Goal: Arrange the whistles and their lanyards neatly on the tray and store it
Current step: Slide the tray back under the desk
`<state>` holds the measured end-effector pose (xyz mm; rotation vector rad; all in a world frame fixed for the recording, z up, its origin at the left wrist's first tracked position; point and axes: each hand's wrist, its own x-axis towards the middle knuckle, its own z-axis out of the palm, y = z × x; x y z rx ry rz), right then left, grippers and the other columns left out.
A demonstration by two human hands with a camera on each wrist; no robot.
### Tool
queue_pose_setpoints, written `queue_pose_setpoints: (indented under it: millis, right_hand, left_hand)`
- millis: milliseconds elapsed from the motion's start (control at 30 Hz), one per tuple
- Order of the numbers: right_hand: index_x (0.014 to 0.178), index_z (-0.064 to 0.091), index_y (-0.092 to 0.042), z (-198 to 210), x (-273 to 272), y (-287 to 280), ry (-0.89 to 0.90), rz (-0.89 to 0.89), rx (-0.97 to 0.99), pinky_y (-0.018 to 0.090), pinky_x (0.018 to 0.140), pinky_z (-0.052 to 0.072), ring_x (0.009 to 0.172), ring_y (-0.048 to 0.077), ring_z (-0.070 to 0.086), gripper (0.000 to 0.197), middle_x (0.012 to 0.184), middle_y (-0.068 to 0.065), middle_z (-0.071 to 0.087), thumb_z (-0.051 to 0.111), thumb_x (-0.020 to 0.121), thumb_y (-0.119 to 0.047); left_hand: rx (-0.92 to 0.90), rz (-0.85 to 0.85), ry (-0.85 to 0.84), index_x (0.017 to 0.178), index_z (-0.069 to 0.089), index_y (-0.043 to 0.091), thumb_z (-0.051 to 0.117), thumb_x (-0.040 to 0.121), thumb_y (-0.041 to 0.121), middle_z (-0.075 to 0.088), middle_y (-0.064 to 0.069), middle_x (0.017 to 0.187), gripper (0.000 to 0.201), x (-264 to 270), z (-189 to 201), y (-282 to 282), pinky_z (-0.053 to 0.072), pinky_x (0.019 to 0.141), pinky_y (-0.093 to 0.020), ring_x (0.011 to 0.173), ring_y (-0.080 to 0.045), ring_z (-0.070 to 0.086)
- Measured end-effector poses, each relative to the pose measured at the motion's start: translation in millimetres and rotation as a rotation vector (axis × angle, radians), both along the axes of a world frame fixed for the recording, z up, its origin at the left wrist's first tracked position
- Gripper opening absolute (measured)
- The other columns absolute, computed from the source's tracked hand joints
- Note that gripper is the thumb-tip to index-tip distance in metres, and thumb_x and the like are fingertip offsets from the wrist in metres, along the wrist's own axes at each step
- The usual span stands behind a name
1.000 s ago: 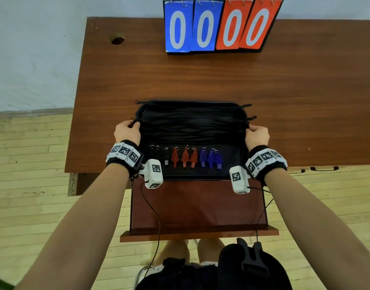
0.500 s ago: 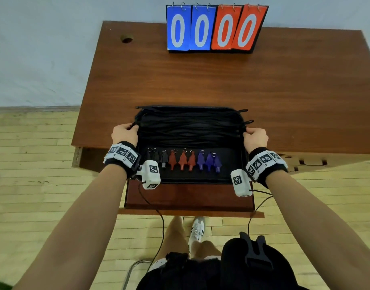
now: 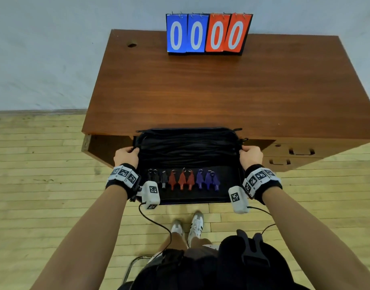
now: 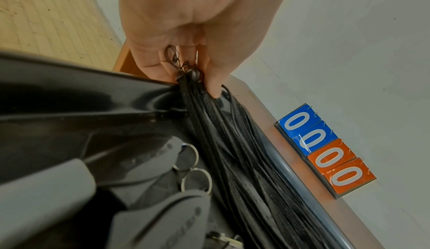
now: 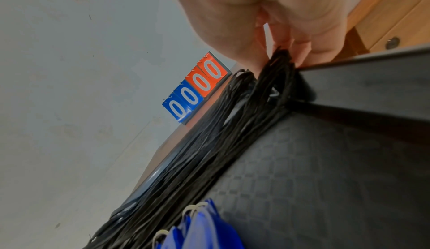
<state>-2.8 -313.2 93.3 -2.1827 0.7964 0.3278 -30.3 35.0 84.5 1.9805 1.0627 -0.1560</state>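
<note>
Shallow black plastic tray (image 3: 188, 200) held between both hands: left hand (image 3: 126, 156) grips its left rim, right hand (image 3: 250, 156) its right rim, each also pinching black lanyard ends. Inside: three black whistles (image 3: 158, 178), three red whistles (image 3: 182, 179), three purple whistles (image 3: 207, 180), black lanyards (image 3: 188, 148) bundled behind. Far edge overlaps brown wooden desk (image 3: 200, 91).
</note>
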Motion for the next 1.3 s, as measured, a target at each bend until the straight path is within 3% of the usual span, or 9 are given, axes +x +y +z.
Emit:
queue_pose_setpoints:
  millis: [267,400,700,933,1033,1300]
  right_hand:
    - [0.126,0.059,-0.002,-21,-36,13,0.042,-0.034,-0.025,0.035,0.100,0.043,0.118,0.035,0.055,0.033,0.129,0.019,0.059,0.050,0.095,-0.009]
    - [0.124,0.060,-0.002,-36,-42,17,0.068,-0.036,-0.044,0.035,0.102,0.042,0.119,0.035,0.055,0.032,0.127,0.019,0.060,0.051,0.094,-0.009]
    - [0.126,0.059,-0.005,-61,-19,22,0.104,-0.040,-0.058,0.032,0.098,0.043,0.118,0.033,0.056,0.033,0.128,0.017,0.060,0.051,0.095,-0.011]
    - [0.125,0.060,-0.006,-85,1,19,0.091,-0.041,-0.057,0.034,0.101,0.043,0.119,0.032,0.055,0.033,0.127,0.016,0.061,0.053,0.093,-0.011]
    - [0.125,0.060,-0.006,-96,6,17,0.088,-0.051,-0.052,0.034,0.103,0.042,0.120,0.031,0.055,0.033,0.127,0.016,0.061,0.053,0.093,-0.011]
    - [0.125,0.060,-0.005,-120,26,13,0.049,-0.063,-0.030,0.029,0.100,0.042,0.119,0.031,0.055,0.033,0.126,0.017,0.061,0.053,0.093,-0.010]
  left_hand:
    - [-0.031,-0.045,0.028,0.115,0.066,0.007,0.061,0.090,0.025,0.067,-0.013,0.114,0.031,-22,-28,13,0.049,0.093,-0.037,0.105,-0.030,0.061]
    - [-0.034,-0.072,0.069,0.114,0.067,0.012,0.060,0.089,0.028,0.068,-0.010,0.112,0.031,-21,-42,19,0.050,0.091,-0.036,0.101,-0.028,0.062]
    - [-0.053,-0.046,0.063,0.116,0.066,0.010,0.061,0.089,0.025,0.067,-0.011,0.115,0.031,0,-72,21,0.048,0.094,-0.035,0.107,-0.027,0.061]
    - [-0.035,-0.023,0.059,0.120,0.064,0.010,0.061,0.090,0.024,0.064,-0.013,0.120,0.033,18,-93,16,0.045,0.092,-0.030,0.112,-0.028,0.058]
    - [-0.027,-0.028,0.047,0.117,0.065,0.009,0.062,0.089,0.025,0.065,-0.013,0.118,0.033,24,-101,14,0.046,0.094,-0.032,0.111,-0.028,0.059]
    - [-0.040,-0.022,0.005,0.115,0.067,0.010,0.063,0.088,0.029,0.067,-0.010,0.112,0.033,47,-120,12,0.046,0.086,-0.027,0.105,-0.026,0.062]
